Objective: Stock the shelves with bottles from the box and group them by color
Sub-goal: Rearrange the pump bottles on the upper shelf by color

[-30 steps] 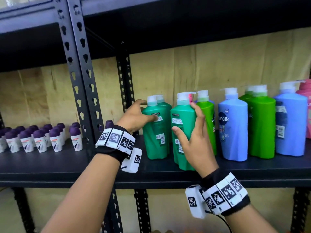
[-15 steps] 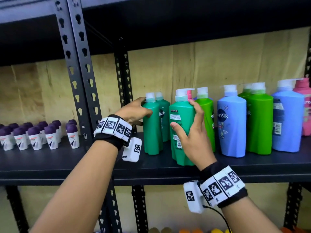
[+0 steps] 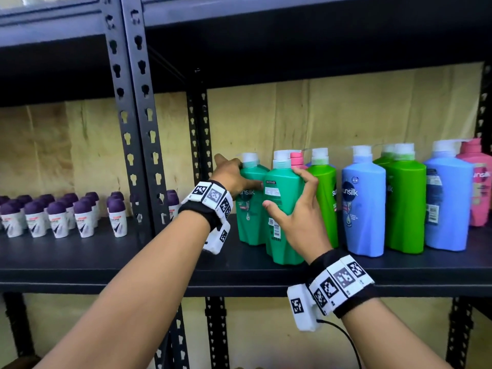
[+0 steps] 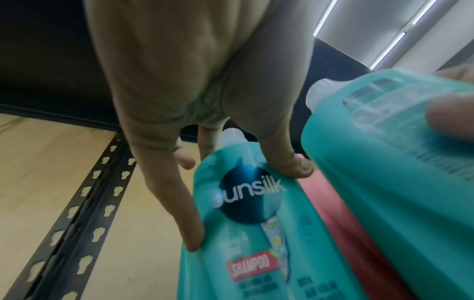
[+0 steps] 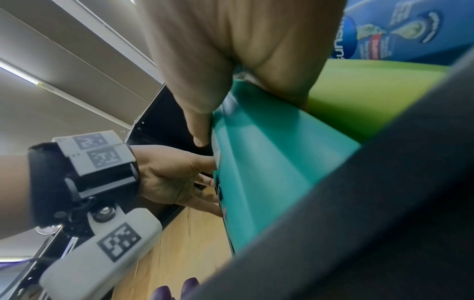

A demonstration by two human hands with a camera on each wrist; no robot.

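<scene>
Gripping one teal bottle point(image 3: 285, 209) in my right hand point(image 3: 300, 222), I clasp a second teal bottle point(image 3: 250, 206) just beyond my left hand point(image 3: 234, 177); both stand on the shelf point(image 3: 133, 265), touching.

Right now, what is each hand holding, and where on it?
The left hand grips the rear teal bottle around its upper body. The right hand grips the front teal bottle around its middle.

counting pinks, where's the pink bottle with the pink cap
In the head view, the pink-capped bottle stands behind the front teal bottle, left of a green bottle.
</scene>
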